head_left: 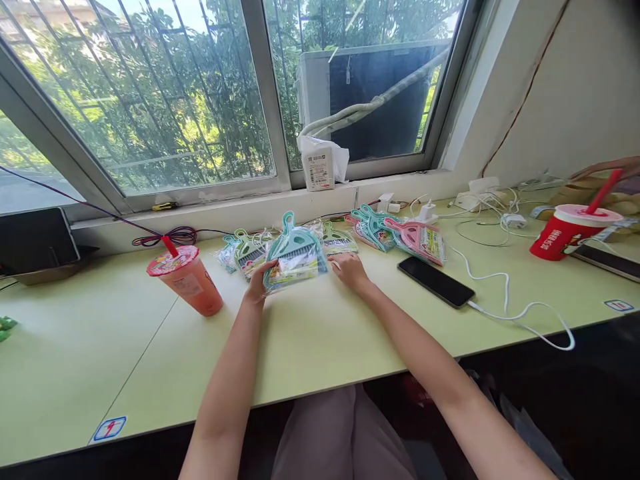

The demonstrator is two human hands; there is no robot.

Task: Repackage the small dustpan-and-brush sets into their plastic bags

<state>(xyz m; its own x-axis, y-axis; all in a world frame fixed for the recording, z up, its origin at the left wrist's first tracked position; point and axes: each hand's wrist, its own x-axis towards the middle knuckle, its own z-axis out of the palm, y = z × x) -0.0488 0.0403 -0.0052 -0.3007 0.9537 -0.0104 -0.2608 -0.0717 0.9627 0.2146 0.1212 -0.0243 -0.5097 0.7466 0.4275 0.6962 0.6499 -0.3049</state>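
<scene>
My left hand grips the lower left edge of a teal mini dustpan-and-brush set in clear plastic wrap, held tilted up with its handle away from me. My right hand is low at the table beside the set's right edge, fingers curled together; what they hold, if anything, is hidden. Just beyond it lies a wrapped green dustpan set. Behind my left hand are another green set and a teal one, partly covered. To the right, several teal sets and a pink set lie overlapping.
A drink cup with a red straw stands at left, a red cup at right. A black phone is plugged into a white cable. A box sits on the sill. Another person's hand shows far right.
</scene>
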